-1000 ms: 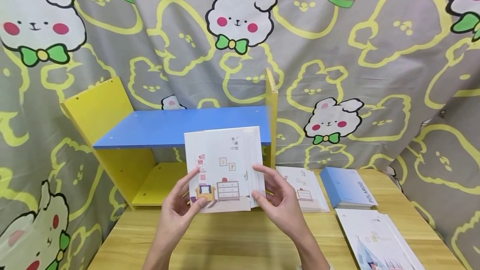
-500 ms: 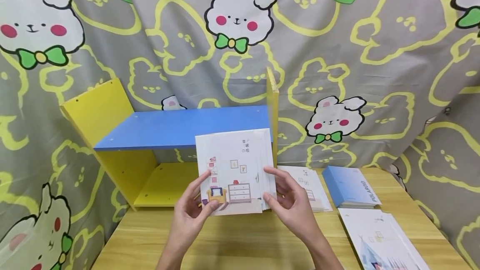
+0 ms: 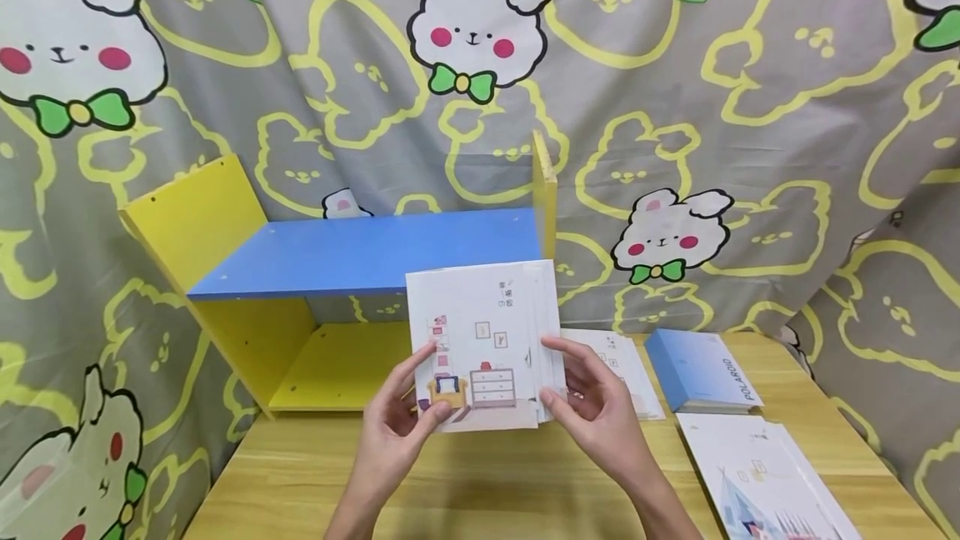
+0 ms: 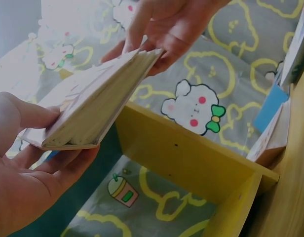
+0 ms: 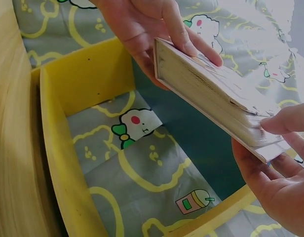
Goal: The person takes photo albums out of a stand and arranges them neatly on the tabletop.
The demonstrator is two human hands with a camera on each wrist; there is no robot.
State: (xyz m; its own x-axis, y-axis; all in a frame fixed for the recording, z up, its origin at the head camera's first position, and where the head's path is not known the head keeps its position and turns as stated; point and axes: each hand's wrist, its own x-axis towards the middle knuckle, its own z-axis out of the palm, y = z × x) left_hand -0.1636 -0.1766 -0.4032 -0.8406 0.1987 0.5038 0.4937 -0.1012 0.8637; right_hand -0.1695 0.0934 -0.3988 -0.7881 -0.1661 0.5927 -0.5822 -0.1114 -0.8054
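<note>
A thick white photo album [image 3: 480, 307], its cover printed with an armchair and a chest of drawers, is held up over the table in front of the shelf. My left hand [image 3: 401, 423] grips its left side, thumb on the cover and fingers behind. My right hand [image 3: 600, 415] pinches the right side, where the cover and pages sit slightly staggered. In the left wrist view the album [image 4: 93, 106] shows its page edges, with the left fingers under it. From the right wrist the album [image 5: 206, 94] is seen edge-on between both hands.
A yellow shelf with a blue board [image 3: 360, 252] stands behind the hands. To the right on the wooden table [image 3: 300, 482] lie another white album [image 3: 637, 377], a blue album marked POLAROID [image 3: 701, 369] and a white one with a tent picture [image 3: 757, 473]. A patterned cloth [image 3: 750, 65] hangs behind.
Both hands have carried the album to the right and slightly down in the head view, keeping the same grip. The shelf and the other albums stay put.
</note>
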